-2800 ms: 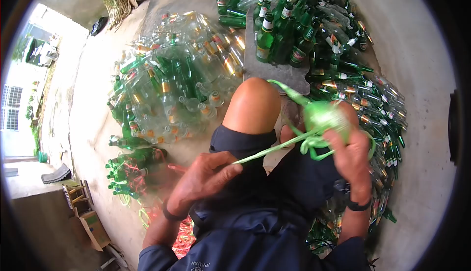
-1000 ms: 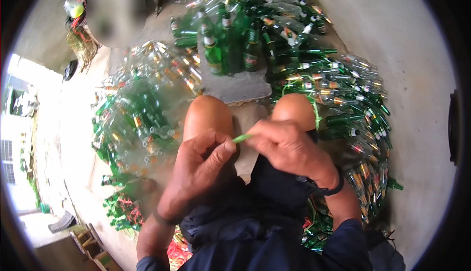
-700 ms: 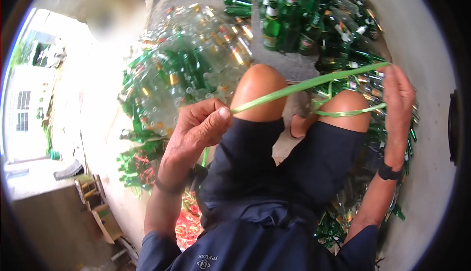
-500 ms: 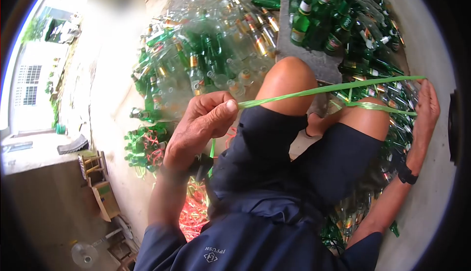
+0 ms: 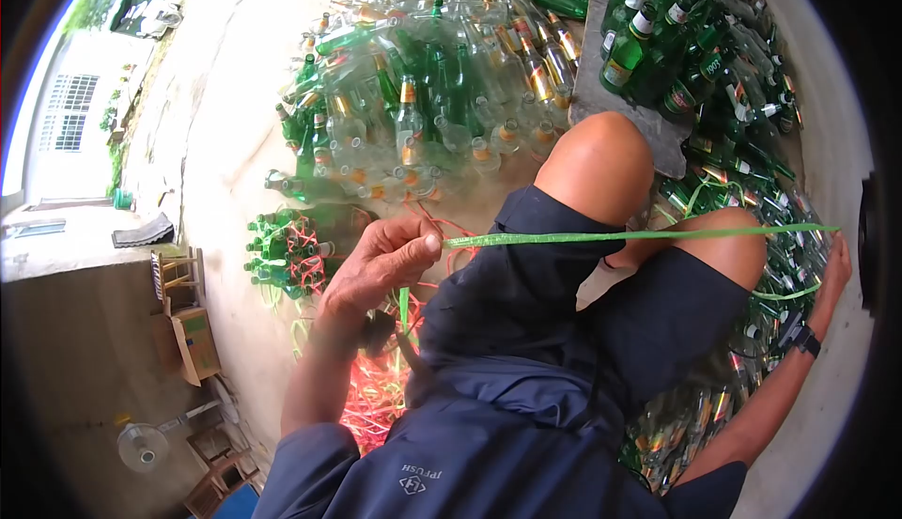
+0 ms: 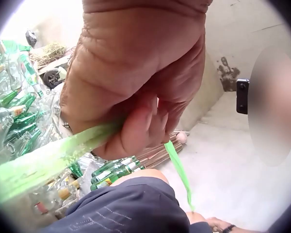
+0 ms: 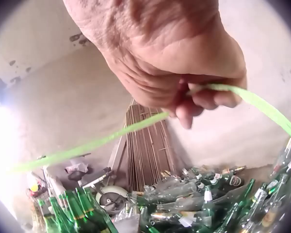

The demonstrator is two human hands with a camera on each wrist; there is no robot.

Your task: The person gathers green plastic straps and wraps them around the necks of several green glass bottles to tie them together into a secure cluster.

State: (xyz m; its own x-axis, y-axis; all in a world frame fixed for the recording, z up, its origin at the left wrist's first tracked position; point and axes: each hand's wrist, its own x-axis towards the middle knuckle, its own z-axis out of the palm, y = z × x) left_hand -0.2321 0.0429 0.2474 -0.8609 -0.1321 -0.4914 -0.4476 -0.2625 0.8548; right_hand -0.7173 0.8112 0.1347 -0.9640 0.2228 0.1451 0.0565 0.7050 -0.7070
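Note:
A flat strip of green plastic twine (image 5: 611,236) stretches almost level across the lap in the head view. My left hand (image 5: 385,261) pinches one end between thumb and curled fingers, and a short green tail (image 6: 180,170) hangs below it in the left wrist view. Far to the right, my right hand (image 5: 832,279) holds the other end of the stretch. In the right wrist view, the twine (image 7: 97,141) passes through the curled fingers of that hand and comes out on the far side. A looser length dips beneath the right hand.
Clear and green bottles (image 5: 442,96) lie heaped ahead. Upright green bottles (image 5: 625,54) stand on a grey slab (image 5: 601,96), and another heap (image 5: 780,200) lines the right wall. Bundled bottles (image 5: 282,251) and red twine (image 5: 376,397) lie at left. A fan (image 5: 143,446) stands lower left.
The hands were close together a second ago; the right hand has since swung far right, drawing the twine out between them. Earlier a green bundle was at the right hand. The head view has turned.

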